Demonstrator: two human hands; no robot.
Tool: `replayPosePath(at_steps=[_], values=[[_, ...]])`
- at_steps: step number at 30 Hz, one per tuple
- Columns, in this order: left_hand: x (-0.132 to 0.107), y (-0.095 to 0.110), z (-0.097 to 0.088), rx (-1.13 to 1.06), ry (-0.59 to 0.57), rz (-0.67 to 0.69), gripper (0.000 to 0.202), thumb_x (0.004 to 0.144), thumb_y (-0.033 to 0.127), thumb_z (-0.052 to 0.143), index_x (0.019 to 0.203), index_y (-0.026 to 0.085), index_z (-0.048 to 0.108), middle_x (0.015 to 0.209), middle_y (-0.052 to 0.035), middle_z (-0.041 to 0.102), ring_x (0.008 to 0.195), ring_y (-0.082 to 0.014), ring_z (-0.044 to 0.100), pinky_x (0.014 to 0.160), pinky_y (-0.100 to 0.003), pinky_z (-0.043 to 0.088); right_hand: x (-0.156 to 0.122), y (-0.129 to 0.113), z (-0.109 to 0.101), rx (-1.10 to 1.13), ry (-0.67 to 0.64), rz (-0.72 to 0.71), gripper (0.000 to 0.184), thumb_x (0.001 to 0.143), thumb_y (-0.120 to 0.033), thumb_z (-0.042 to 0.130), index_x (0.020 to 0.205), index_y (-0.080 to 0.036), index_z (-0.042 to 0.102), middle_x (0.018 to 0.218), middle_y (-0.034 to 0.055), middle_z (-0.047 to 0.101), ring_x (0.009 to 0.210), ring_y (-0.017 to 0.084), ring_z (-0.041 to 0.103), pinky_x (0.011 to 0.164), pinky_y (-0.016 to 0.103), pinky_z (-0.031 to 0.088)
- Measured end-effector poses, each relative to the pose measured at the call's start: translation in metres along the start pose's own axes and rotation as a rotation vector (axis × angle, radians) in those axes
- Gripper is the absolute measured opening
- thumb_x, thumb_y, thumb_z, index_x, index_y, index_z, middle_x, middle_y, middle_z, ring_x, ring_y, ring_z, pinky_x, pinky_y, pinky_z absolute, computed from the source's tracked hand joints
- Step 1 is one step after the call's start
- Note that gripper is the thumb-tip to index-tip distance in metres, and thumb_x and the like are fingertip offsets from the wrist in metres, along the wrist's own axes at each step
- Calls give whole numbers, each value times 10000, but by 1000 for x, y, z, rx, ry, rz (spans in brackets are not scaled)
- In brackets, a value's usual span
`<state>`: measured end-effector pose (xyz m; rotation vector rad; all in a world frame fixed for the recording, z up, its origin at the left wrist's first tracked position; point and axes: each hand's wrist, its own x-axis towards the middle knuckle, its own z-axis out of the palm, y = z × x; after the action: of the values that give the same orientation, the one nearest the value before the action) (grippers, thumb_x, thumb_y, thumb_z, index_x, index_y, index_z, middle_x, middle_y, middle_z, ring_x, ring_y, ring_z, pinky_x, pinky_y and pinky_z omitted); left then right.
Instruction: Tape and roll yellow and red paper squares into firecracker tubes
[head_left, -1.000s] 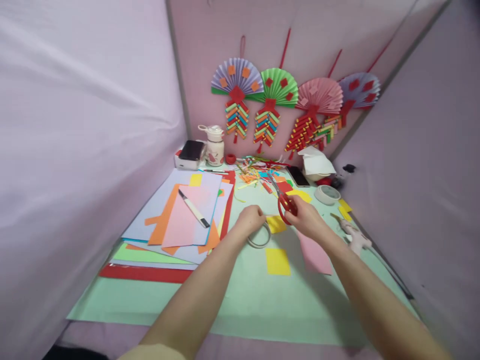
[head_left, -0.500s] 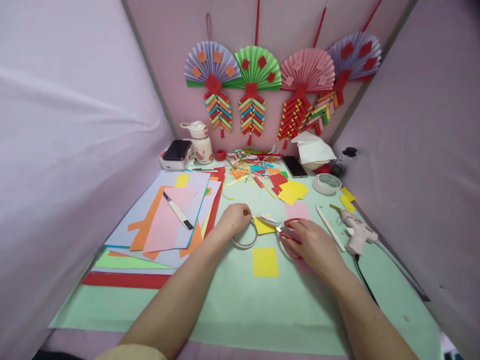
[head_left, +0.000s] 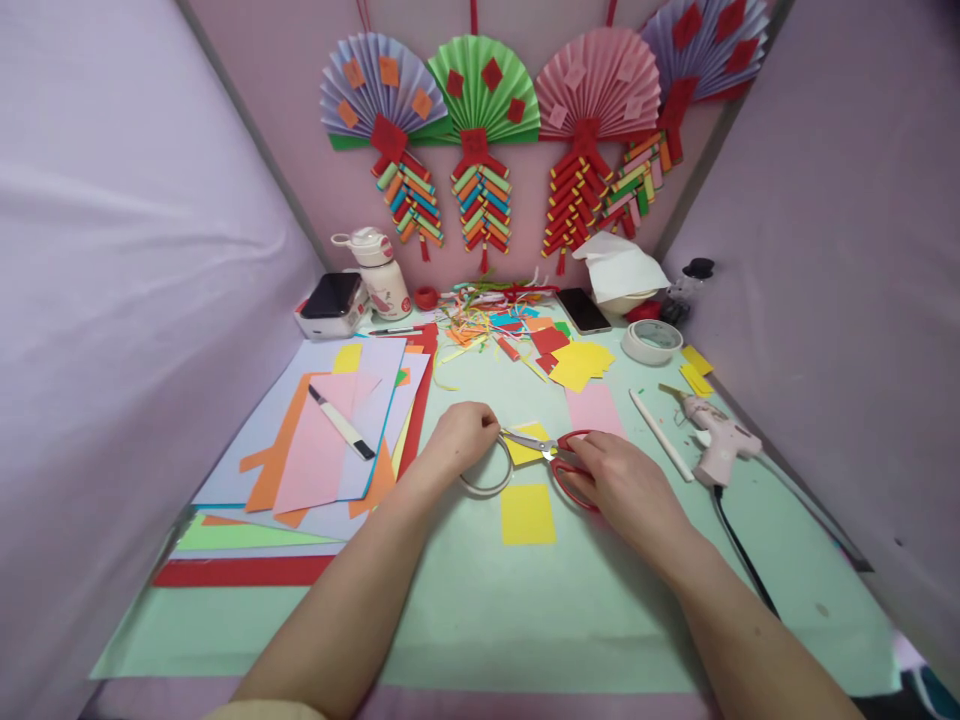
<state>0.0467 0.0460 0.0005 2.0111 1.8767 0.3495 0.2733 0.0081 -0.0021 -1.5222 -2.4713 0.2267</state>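
Observation:
My left hand (head_left: 466, 436) is closed on a narrow roll of tape (head_left: 487, 490), which hangs from the fingertips as a thin ring. In my right hand (head_left: 624, 478) are red-handled scissors (head_left: 546, 449), fingers in the loops. Their blades point left and reach the left fingertips at the tape's edge; a cut piece, if any, is too small to see. Under the blades lies one yellow paper square (head_left: 529, 456), partly covered. Nearer to me, a second yellow square (head_left: 528, 514) lies flat on the table (head_left: 570, 620).
Left, a craft knife (head_left: 341, 422) rests on stacked coloured paper (head_left: 247, 572). At right are a white stick (head_left: 660, 434), a glue gun (head_left: 720, 440) with its cord, and a wide tape roll (head_left: 652, 342). Paper scraps (head_left: 480, 325), a phone (head_left: 583, 311) and a bottle (head_left: 381, 275) stand or lie behind.
The scissors have shifted slightly left, their blades now closer together at the left fingertips. The whole view has tilted down a little. Both hands keep their hold.

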Motion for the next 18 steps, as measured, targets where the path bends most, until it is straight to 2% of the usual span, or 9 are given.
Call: replayPosePath(at_steps=[18], values=[[2, 1, 1, -28, -33, -29, 195, 761, 245, 521, 769, 207, 711, 823, -43, 715, 776, -171, 619, 650, -233, 413, 0, -3, 0, -21, -100, 44, 210, 860, -251, 509, 1031, -228, 630, 938, 57, 654, 844, 189, 598, 641, 267, 364]])
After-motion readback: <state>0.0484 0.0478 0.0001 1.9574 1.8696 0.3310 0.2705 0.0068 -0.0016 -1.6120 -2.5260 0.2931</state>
